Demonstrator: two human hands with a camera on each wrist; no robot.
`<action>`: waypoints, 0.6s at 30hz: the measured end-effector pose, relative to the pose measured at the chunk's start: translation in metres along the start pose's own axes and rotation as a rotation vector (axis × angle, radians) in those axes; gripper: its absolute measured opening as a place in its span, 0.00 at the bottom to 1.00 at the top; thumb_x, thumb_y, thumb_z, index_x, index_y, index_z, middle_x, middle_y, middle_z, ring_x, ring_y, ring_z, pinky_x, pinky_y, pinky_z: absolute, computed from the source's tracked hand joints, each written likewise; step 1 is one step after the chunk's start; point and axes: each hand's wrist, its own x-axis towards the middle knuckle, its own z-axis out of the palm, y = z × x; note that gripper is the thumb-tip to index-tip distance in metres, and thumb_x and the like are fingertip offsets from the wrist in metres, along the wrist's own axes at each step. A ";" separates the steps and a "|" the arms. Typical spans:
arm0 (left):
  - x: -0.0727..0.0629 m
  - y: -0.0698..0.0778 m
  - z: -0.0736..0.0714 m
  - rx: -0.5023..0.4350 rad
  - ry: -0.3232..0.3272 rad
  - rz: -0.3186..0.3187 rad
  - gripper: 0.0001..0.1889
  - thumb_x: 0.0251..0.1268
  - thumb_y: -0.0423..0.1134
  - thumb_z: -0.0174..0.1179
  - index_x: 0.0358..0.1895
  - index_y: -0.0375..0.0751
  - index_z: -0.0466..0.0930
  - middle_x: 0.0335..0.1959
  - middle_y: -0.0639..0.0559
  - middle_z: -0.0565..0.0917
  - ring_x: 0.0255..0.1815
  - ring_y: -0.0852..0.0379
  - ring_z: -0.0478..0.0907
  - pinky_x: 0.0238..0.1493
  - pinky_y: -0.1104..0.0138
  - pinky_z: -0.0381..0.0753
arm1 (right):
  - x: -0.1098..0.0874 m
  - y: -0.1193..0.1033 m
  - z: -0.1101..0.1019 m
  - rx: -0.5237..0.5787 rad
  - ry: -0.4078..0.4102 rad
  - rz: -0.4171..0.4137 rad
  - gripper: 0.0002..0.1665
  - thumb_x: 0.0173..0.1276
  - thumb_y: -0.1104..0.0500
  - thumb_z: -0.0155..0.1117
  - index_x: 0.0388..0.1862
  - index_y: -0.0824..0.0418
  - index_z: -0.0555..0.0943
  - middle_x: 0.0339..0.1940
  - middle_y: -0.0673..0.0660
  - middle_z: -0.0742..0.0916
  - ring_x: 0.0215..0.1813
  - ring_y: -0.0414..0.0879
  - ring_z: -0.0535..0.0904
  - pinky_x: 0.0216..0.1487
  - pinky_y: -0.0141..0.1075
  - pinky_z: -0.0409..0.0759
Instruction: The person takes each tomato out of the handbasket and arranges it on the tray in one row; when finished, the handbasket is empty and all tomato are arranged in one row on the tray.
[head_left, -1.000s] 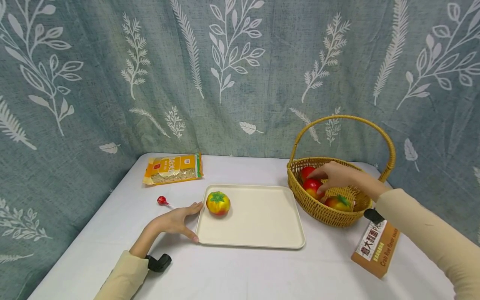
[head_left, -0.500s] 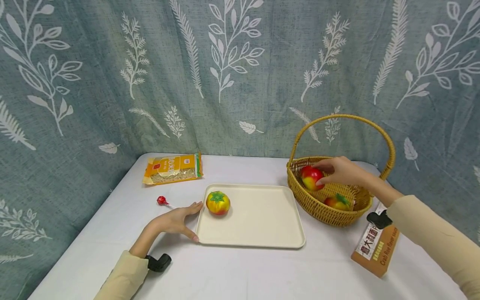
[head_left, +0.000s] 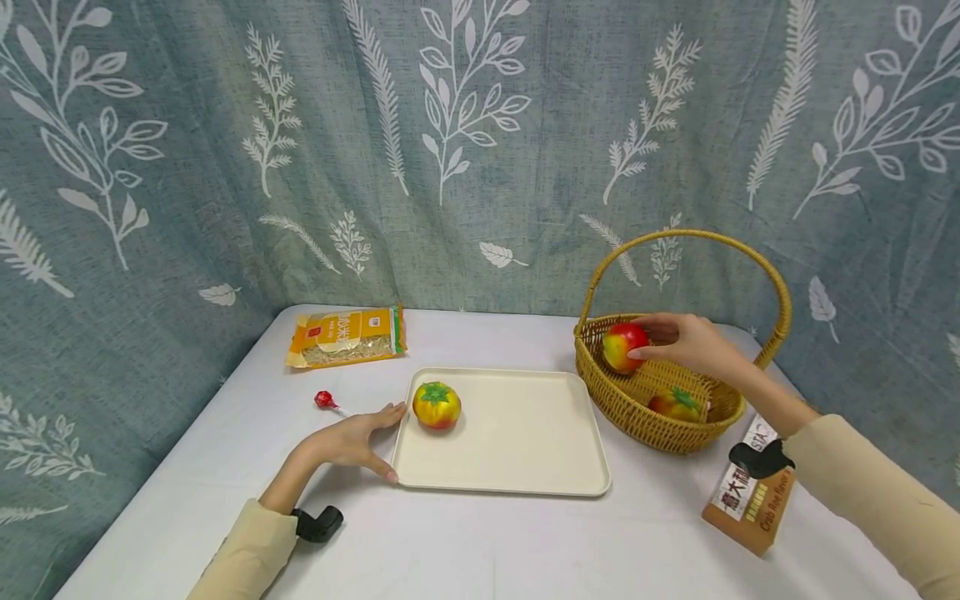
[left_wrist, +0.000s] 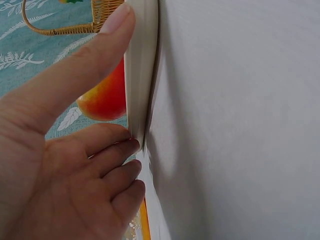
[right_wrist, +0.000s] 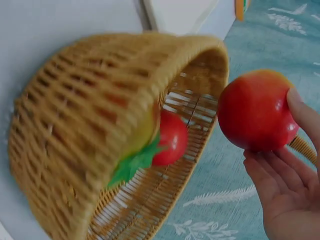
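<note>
My right hand (head_left: 693,343) pinches a red-and-yellow apple (head_left: 625,347) between thumb and fingers, just over the left part of the wicker basket (head_left: 645,429). In the right wrist view the apple (right_wrist: 257,111) appears lifted above the basket rim. Inside the basket lie a yellow-orange fruit with green leaves (head_left: 675,406) and another red fruit (right_wrist: 170,137). My left hand (head_left: 348,443) touches the left edge of the cream tray (head_left: 517,433), thumb and fingers spread apart along its rim. On the tray's left part rests a yellow-and-red fruit with a green leafy top (head_left: 437,407).
An orange bag of grain (head_left: 347,337) lies at the back left, with a red lollipop (head_left: 325,400) in front of it. At the right, a brown pasta box (head_left: 753,504) lies beside the basket. The basket's tall handle (head_left: 693,236) arches behind my right hand.
My right hand has gripped the apple and raised it from the basket's inside, a little up and away. My left hand has stayed at the tray's edge.
</note>
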 end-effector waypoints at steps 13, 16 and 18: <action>0.003 0.001 0.000 0.003 0.005 -0.008 0.56 0.42 0.49 0.78 0.74 0.34 0.54 0.76 0.40 0.54 0.76 0.42 0.48 0.72 0.48 0.50 | -0.010 -0.011 0.022 0.168 0.081 0.041 0.44 0.60 0.41 0.69 0.67 0.66 0.70 0.60 0.68 0.79 0.61 0.59 0.76 0.54 0.45 0.79; 0.002 0.001 0.000 0.004 0.005 -0.010 0.56 0.42 0.49 0.78 0.74 0.34 0.54 0.76 0.41 0.54 0.76 0.42 0.48 0.72 0.48 0.50 | -0.012 -0.013 0.032 0.236 0.094 0.065 0.44 0.61 0.41 0.68 0.67 0.66 0.69 0.62 0.68 0.78 0.62 0.60 0.75 0.54 0.42 0.79; 0.001 0.001 0.000 0.005 0.004 -0.007 0.56 0.42 0.49 0.78 0.74 0.34 0.54 0.76 0.41 0.54 0.76 0.41 0.48 0.72 0.48 0.50 | -0.013 -0.014 0.039 0.279 0.104 0.075 0.44 0.60 0.42 0.69 0.67 0.66 0.69 0.62 0.67 0.78 0.63 0.59 0.74 0.55 0.39 0.79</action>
